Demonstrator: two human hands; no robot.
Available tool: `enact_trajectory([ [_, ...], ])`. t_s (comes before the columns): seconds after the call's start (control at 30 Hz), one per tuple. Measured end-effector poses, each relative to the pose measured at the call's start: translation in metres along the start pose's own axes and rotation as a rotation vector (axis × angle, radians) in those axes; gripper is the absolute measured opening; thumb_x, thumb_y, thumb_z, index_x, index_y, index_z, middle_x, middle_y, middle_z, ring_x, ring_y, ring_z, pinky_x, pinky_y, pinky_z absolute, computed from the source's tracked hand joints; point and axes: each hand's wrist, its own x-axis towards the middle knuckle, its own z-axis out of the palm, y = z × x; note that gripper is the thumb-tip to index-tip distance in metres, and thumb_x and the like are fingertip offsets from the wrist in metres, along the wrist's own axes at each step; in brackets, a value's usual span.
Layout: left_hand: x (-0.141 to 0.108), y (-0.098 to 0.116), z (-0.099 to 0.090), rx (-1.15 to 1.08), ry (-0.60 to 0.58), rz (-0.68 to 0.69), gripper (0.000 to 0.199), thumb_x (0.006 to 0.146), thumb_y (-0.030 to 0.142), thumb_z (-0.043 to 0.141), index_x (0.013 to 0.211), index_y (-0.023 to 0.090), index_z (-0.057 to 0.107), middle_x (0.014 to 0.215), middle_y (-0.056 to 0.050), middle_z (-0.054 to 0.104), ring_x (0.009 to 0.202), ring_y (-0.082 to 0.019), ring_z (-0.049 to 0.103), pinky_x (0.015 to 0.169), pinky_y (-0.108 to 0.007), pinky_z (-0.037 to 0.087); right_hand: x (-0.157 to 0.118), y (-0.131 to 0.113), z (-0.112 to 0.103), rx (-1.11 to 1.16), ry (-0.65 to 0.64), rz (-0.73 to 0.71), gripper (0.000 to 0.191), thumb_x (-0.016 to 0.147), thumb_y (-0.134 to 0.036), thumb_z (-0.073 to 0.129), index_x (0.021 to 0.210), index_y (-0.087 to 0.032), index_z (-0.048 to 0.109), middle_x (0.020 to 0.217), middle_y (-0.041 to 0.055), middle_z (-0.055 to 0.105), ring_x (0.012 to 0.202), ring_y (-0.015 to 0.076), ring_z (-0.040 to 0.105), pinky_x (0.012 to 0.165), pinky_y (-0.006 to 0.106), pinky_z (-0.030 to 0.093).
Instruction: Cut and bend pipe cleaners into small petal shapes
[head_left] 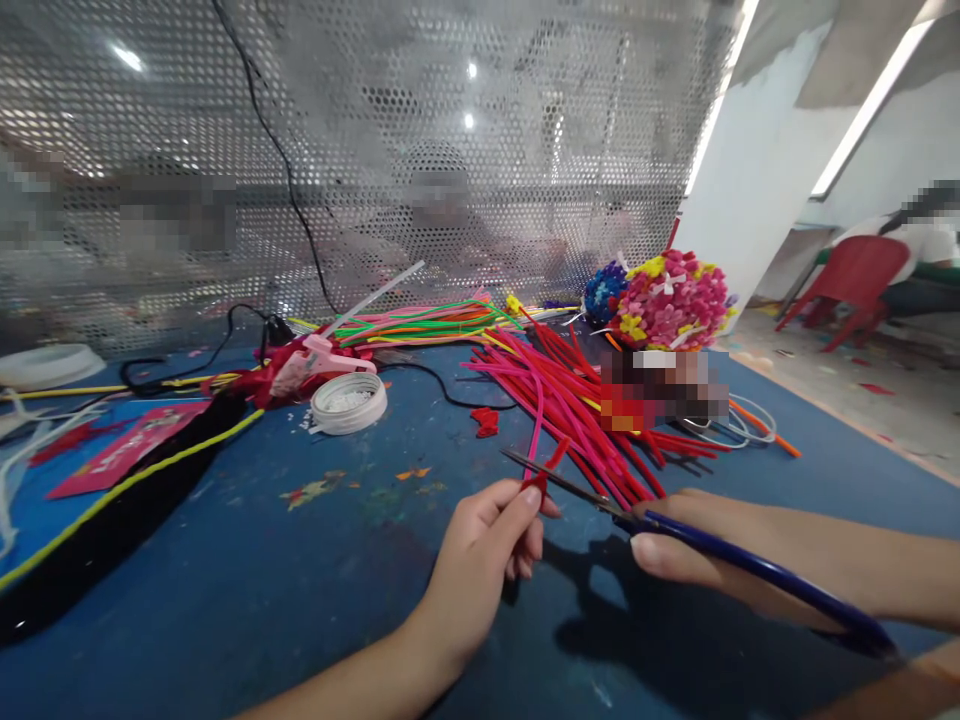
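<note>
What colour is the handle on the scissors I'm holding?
The scissors' handle is dark blue; it shows best in the head view.

A Shared Craft Workroom

The setting is appearing to be a handicraft workroom; whether it is serving a school or a business is remaining unclear. Across the centre, red and pink pipe cleaners [540,390] are lying heaped on a smudged blue table [360,600], with a mixed-colour bundle [435,318] stretching behind. Left of centre, a pink glue gun [324,360] is resting beside a white dish [349,402]. Blue-handled scissors [750,562] are showing at lower right. At right of centre, a fuzzy flower ball [671,300] is displaying finished-looking work. A perforated metal panel [420,130] is filling the upper background. At far right, a person [919,245] is sitting on a red chair [851,280], while coloured scraps [874,389] are littering the floor [840,375].
</note>
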Motion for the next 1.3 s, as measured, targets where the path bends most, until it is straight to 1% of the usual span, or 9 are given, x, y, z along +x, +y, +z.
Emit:
enact_trajectory([
  [0.13, 0.000, 0.001, 0.000, 0.004, -0.015, -0.017, 0.029, 0.081, 0.037, 0.048, 0.069, 0.013, 0.059, 0.047, 0.004, 0.047, 0.041, -0.006, 0.040, 0.042, -0.017, 0.029, 0.001, -0.012, -0.004, 0.087, -0.183, 0.068, 0.053, 0.080, -0.068, 0.031, 0.065, -0.020, 0.046, 0.056, -0.0015, 0.043, 0.046, 0.0093, 0.041, 0.040, 0.021, 0.034],
  [0.3, 0.002, 0.001, -0.001, 0.018, -0.031, -0.034, 0.028, 0.080, 0.037, 0.047, 0.066, 0.015, 0.056, 0.046, 0.004, 0.047, 0.041, -0.006, 0.040, 0.043, -0.017, 0.029, -0.001, -0.016, -0.005, 0.143, -0.165, 0.164, 0.052, 0.078, -0.068, 0.035, 0.058, -0.020, 0.042, 0.048, -0.0020, 0.039, 0.039, 0.0089, 0.038, 0.035, 0.021, 0.029],
  [0.4, 0.001, 0.001, -0.001, 0.057, -0.057, -0.044, 0.029, 0.080, 0.037, 0.046, 0.063, 0.015, 0.055, 0.045, 0.004, 0.046, 0.042, -0.007, 0.040, 0.044, -0.018, 0.029, -0.002, -0.012, -0.001, 0.085, -0.184, 0.140, 0.054, 0.079, -0.068, 0.032, 0.056, -0.020, 0.040, 0.046, -0.0023, 0.037, 0.039, 0.0087, 0.035, 0.036, 0.021, 0.026],
  [0.53, -0.001, 0.002, 0.001, 0.121, -0.086, -0.026, 0.032, 0.082, 0.038, 0.043, 0.061, 0.016, 0.053, 0.044, 0.004, 0.045, 0.043, -0.008, 0.040, 0.045, -0.019, 0.029, 0.001, -0.003, 0.007, 0.004, -0.087, 0.095, 0.055, 0.083, -0.065, 0.027, 0.057, -0.018, 0.039, 0.052, -0.0021, 0.037, 0.045, 0.0077, 0.030, 0.040, 0.021, 0.025],
  [0.63, -0.002, 0.002, 0.001, 0.160, -0.110, -0.019, 0.032, 0.084, 0.038, 0.042, 0.062, 0.017, 0.053, 0.045, 0.004, 0.045, 0.044, -0.008, 0.040, 0.045, -0.018, 0.030, 0.003, 0.004, 0.011, 0.000, -0.042, 0.075, 0.058, 0.082, -0.068, 0.025, 0.057, -0.018, 0.039, 0.051, -0.0022, 0.039, 0.045, 0.0074, 0.031, 0.040, 0.020, 0.026],
  [0.8, -0.004, 0.000, 0.001, 0.200, -0.099, -0.014, 0.031, 0.084, 0.039, 0.043, 0.065, 0.017, 0.054, 0.049, 0.004, 0.046, 0.045, -0.008, 0.042, 0.045, -0.018, 0.032, 0.004, 0.012, 0.006, 0.170, -0.198, 0.143, 0.070, 0.075, -0.076, 0.019, 0.045, -0.017, 0.041, 0.042, 0.0029, 0.046, 0.041, 0.0112, 0.046, 0.046, 0.023, 0.040],
  [0.93, 0.002, -0.001, -0.004, 0.160, -0.010, 0.001, 0.029, 0.083, 0.039, 0.043, 0.067, 0.016, 0.053, 0.051, 0.005, 0.046, 0.045, -0.007, 0.043, 0.044, -0.017, 0.032, -0.001, 0.019, -0.002, 0.118, -0.066, 0.000, 0.070, 0.080, -0.071, 0.018, 0.062, -0.016, 0.058, 0.064, 0.0083, 0.063, 0.062, 0.0176, 0.059, 0.062, 0.027, 0.047],
  [1.1, 0.007, 0.000, -0.007, 0.126, 0.035, -0.009, 0.028, 0.082, 0.039, 0.043, 0.067, 0.016, 0.052, 0.052, 0.005, 0.044, 0.043, -0.007, 0.041, 0.041, -0.017, 0.029, -0.003, 0.029, -0.009, -0.180, 0.154, -0.095, 0.054, 0.074, -0.067, 0.043, 0.087, -0.019, 0.063, 0.083, 0.0115, 0.067, 0.070, 0.0253, 0.061, 0.058, 0.032, 0.046],
  [1.3, 0.008, 0.000, -0.006, 0.141, 0.066, 0.015, 0.029, 0.082, 0.042, 0.044, 0.071, 0.016, 0.052, 0.054, 0.005, 0.044, 0.043, -0.007, 0.042, 0.041, -0.017, 0.030, -0.002, 0.046, -0.006, -0.567, 0.217, -0.105, 0.048, 0.071, -0.064, 0.049, 0.075, -0.018, 0.061, 0.073, 0.0110, 0.065, 0.064, 0.0279, 0.061, 0.054, 0.032, 0.038],
])
